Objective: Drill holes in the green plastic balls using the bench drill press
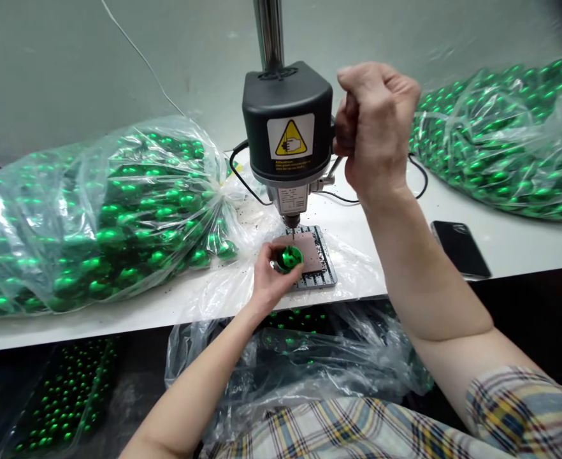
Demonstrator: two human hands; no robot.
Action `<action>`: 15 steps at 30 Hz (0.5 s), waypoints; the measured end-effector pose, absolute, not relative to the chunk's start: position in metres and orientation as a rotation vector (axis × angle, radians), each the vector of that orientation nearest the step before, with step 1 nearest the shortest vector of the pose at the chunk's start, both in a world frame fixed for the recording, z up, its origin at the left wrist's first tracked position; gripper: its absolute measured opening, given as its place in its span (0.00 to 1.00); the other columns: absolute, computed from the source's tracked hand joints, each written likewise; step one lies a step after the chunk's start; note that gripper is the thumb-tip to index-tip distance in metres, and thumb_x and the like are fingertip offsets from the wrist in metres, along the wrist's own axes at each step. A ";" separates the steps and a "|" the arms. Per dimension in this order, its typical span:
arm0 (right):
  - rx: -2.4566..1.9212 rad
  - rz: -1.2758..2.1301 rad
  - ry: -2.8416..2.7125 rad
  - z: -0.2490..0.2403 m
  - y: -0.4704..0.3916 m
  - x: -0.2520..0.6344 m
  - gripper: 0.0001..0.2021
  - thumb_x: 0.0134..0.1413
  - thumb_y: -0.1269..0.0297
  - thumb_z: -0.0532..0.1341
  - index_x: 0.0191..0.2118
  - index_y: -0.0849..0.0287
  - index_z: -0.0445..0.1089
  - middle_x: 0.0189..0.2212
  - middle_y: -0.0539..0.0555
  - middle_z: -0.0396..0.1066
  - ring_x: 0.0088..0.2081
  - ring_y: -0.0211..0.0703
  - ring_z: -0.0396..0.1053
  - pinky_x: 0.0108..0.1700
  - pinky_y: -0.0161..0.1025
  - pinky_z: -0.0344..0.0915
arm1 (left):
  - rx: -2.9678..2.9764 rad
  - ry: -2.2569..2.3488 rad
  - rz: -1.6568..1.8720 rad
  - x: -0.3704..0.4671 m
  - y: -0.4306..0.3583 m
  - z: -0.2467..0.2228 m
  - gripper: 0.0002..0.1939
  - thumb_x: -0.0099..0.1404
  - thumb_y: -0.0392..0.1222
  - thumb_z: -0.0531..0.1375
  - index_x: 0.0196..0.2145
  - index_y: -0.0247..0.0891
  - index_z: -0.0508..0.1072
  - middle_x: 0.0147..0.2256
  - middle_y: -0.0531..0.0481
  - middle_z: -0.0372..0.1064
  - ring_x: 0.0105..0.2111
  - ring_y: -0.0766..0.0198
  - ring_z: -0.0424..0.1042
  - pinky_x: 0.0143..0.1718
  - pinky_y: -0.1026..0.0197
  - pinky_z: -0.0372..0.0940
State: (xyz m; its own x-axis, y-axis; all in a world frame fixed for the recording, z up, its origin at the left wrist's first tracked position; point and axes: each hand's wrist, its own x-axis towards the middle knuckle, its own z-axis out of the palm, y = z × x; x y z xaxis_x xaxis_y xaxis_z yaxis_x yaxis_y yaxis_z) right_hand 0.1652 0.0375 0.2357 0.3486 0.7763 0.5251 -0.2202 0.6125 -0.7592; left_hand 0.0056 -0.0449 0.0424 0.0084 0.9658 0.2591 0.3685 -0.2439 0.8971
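A black bench drill press [288,121] stands on the white table, its thin bit pointing down. Below the bit, my left hand [274,274] grips a shiny green ball [291,257] between thumb and fingers, over the base plate. A pinkish board [311,252] lies on the slotted metal base [329,274], with dark shavings scattered over it. Raised at the drill's right side, my right hand [379,121] is closed in a fist. It seems to be round the feed handle, most of which the fingers hide.
A clear bag of green balls [132,217] lies left, another bag [505,140] back right. A black phone [460,248] rests near the right edge of the table [204,299]. An open plastic bag [329,357] hangs below the front edge; more balls [65,389] sit lower left.
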 end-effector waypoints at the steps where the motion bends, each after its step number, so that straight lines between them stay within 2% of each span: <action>1: -0.680 0.746 -0.999 0.241 0.042 0.166 0.23 0.58 0.74 0.58 0.16 0.53 0.50 0.13 0.44 0.45 0.14 0.34 0.41 0.16 0.39 0.38 | 1.801 1.334 1.065 -0.001 -0.060 0.049 0.21 0.53 0.41 0.70 0.43 0.39 0.70 0.40 0.46 0.74 0.38 0.56 0.74 0.40 0.57 0.68; 5: -0.663 0.699 -1.043 0.236 0.054 0.167 0.22 0.60 0.72 0.59 0.18 0.54 0.50 0.15 0.42 0.45 0.15 0.31 0.40 0.16 0.36 0.40 | 2.260 0.962 0.007 -0.032 -0.116 0.068 0.23 0.51 0.53 0.73 0.40 0.39 0.75 0.38 0.43 0.76 0.38 0.49 0.76 0.37 0.55 0.67; 7: -0.627 0.660 -1.045 0.230 0.057 0.167 0.22 0.59 0.70 0.60 0.19 0.53 0.50 0.15 0.42 0.44 0.15 0.31 0.40 0.16 0.36 0.40 | 2.220 0.873 -0.176 -0.043 -0.120 0.076 0.23 0.57 0.58 0.69 0.41 0.39 0.76 0.39 0.42 0.78 0.37 0.49 0.77 0.37 0.55 0.68; 9: -0.606 0.657 -1.028 0.228 0.058 0.166 0.21 0.57 0.69 0.61 0.19 0.53 0.50 0.15 0.43 0.45 0.16 0.32 0.41 0.17 0.37 0.39 | 2.117 0.896 0.043 -0.049 -0.100 0.084 0.17 0.66 0.56 0.62 0.45 0.42 0.76 0.41 0.44 0.79 0.38 0.54 0.78 0.37 0.57 0.69; 11: -0.591 0.667 -1.019 0.227 0.058 0.166 0.21 0.56 0.69 0.61 0.18 0.53 0.51 0.14 0.43 0.46 0.16 0.32 0.42 0.17 0.37 0.39 | 2.040 1.007 0.471 -0.053 -0.056 0.089 0.11 0.71 0.47 0.56 0.45 0.44 0.76 0.41 0.46 0.79 0.39 0.57 0.77 0.40 0.57 0.69; 12: -0.582 0.674 -1.013 0.228 0.057 0.166 0.21 0.56 0.69 0.62 0.18 0.53 0.51 0.14 0.43 0.46 0.16 0.32 0.42 0.17 0.38 0.38 | 2.028 1.080 0.672 -0.055 -0.028 0.088 0.10 0.70 0.42 0.55 0.43 0.43 0.76 0.40 0.46 0.78 0.40 0.57 0.77 0.43 0.56 0.70; 15: -0.552 0.700 -0.991 0.229 0.054 0.165 0.21 0.54 0.69 0.62 0.17 0.53 0.52 0.13 0.43 0.46 0.15 0.31 0.42 0.16 0.37 0.37 | 1.953 1.388 0.966 -0.058 0.057 0.078 0.07 0.58 0.30 0.59 0.30 0.40 0.75 0.31 0.47 0.75 0.36 0.55 0.75 0.45 0.51 0.70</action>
